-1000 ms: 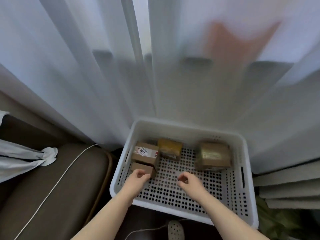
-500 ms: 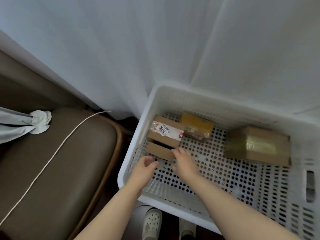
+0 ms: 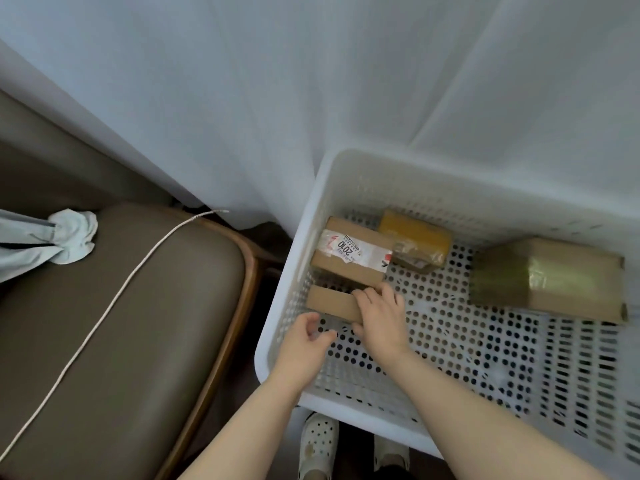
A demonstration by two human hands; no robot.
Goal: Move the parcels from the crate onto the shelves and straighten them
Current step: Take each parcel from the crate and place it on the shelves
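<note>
A white perforated crate [image 3: 353, 174] holds several parcels. A small flat brown box [image 3: 329, 302] lies near its left wall, and my right hand [image 3: 381, 317] grips its right end, fingers over the far edge and thumb at the near edge. My left hand [image 3: 304, 341] hovers just in front of that box with fingers loosely curled, holding nothing. Behind it sits a brown box with a white label [image 3: 349, 258]. A yellow taped parcel [image 3: 415, 240] lies at the back, and a larger taped box [image 3: 550, 278] is on the right. No shelves are in view.
A white sheer curtain [image 3: 311, 98] hangs right behind the crate. A brown cushioned seat [image 3: 121, 323] with a white cord [image 3: 114, 296] across it stands to the left, with pale cloth [image 3: 69, 237] at its far left. My white shoes [image 3: 318, 441] show below the crate.
The view dropped and closed in on the crate. My right hand moved left onto the small flat box and took hold of it; my left hand drew back slightly toward the crate's front left.
</note>
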